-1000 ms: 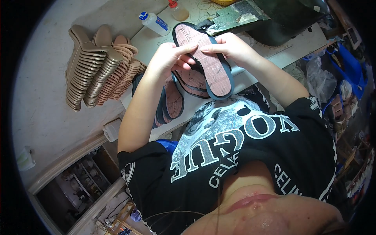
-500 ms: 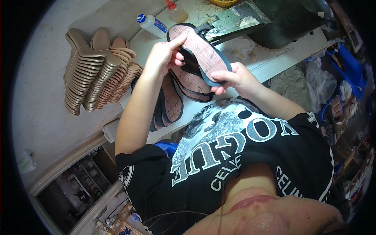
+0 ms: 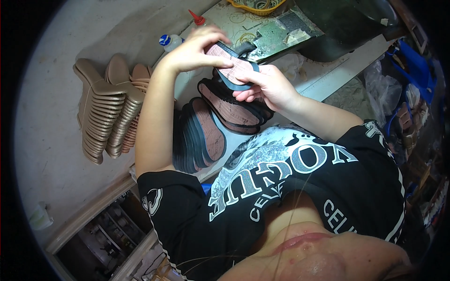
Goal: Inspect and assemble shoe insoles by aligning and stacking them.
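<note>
Up over the white table (image 3: 318, 77), both hands hold a shoe sole (image 3: 234, 72) with a pink printed face and a dark edge. My left hand (image 3: 197, 54) grips its far end, thumb on the pink face and fingers curled over the edge, slightly blurred. At the near end, my right hand (image 3: 272, 86) pinches it, thumb on top and fingers underneath. Below the hands lies a pile of similar pink-faced soles (image 3: 232, 110). Beside my left forearm, a leaning row of dark-edged soles (image 3: 208, 131) is partly hidden by the arm.
A green-plated machine (image 3: 288, 35) stands at the far side beside a yellow basket (image 3: 260, 5). A blue-capped bottle (image 3: 169, 42) and a red-tipped bottle (image 3: 197, 18) are partly behind my left hand. Stacked gold insoles (image 3: 101, 122) stand at left. Plastic bags (image 3: 379, 91) hang at right.
The sole has tilted, its face now foreshortened. My left hand has moved over its far end, and my right hand has shifted slightly left and up. More of the piled soles shows.
</note>
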The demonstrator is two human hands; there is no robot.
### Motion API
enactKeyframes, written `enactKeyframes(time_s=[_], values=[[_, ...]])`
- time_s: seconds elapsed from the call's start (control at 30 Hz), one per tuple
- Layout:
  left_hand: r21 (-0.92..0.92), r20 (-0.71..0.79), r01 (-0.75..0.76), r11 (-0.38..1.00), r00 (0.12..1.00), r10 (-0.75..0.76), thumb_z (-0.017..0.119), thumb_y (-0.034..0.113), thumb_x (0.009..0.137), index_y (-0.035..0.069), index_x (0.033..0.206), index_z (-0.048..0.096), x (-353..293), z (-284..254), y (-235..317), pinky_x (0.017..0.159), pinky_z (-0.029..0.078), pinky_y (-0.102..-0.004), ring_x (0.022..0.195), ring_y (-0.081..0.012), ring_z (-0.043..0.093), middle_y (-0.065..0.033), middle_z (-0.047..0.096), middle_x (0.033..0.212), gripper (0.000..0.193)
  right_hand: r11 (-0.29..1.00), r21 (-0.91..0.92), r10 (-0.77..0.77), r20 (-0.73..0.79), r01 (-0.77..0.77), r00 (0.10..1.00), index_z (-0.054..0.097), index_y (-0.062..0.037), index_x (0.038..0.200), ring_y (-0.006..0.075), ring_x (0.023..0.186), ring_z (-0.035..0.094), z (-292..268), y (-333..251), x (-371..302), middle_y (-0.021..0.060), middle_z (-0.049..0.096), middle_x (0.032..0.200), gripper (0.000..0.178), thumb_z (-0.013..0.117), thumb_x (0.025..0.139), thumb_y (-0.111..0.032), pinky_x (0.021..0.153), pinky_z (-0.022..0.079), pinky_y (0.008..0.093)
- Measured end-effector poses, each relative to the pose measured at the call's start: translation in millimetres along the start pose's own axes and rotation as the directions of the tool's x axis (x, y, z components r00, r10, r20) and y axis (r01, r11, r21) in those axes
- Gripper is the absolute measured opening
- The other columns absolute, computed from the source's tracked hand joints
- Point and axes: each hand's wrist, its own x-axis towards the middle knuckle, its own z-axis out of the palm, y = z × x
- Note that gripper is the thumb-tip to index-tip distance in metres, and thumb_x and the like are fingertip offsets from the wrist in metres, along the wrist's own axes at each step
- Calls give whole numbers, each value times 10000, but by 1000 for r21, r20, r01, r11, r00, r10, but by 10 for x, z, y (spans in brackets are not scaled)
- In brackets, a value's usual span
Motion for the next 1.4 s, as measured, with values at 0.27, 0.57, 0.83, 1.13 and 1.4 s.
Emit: enactKeyframes(time_s=[0.27, 0.57, 0.83, 1.13, 1.4], values=[[-189, 398, 521, 833, 816, -420, 780, 332, 718, 54, 816, 510, 68, -114, 15, 599, 358, -230, 707, -71, 428, 28, 447, 744, 400, 1000, -13, 15, -53, -16, 998, 617, 68, 1018, 190, 728, 692, 103, -49, -7, 170, 681, 870, 418, 590, 908, -334, 649, 561, 243], [-413, 276, 493, 766, 869, -411, 691, 353, 813, 42, 848, 529, -190, 4, 243, 596, 386, -261, 666, -95, 453, -17, 522, 695, 352, 999, 21, 48, -18, -48, 999, 607, 64, 1041, 203, 756, 691, 53, -90, -2, 170, 672, 904, 375, 598, 904, -285, 622, 576, 252], [-436, 236, 639, 634, 761, -604, 628, 338, 872, 2, 869, 558, -332, 190, 519, 561, 385, -263, 631, -90, 452, -17, 531, 668, 344, 1000, -4, 11, -6, -11, 1000, 599, 61, 1033, 213, 733, 690, -19, -161, 14, 153, 658, 904, 367, 584, 906, -283, 573, 582, 255], [-601, 238, 684, 414, 647, -724, 583, 320, 913, 52, 878, 609, -315, 293, 776, 580, 438, -209, 648, -45, 535, 10, 610, 778, 271, 995, -98, 3, -7, -3, 1000, 629, 12, 963, 155, 727, 683, -22, -229, 14, 101, 660, 832, 325, 644, 864, -296, 582, 574, 238], [-680, 421, 708, 189, 589, -690, 575, 440, 893, 34, 702, 604, -267, 310, 843, 375, 416, -231, 360, -129, 510, -79, 592, 517, 450, 967, -255, 46, 171, -1, 984, 662, 38, 944, 86, 754, 594, -339, -302, -212, 52, 657, 865, 302, 672, 828, -240, 694, 473, 234]])
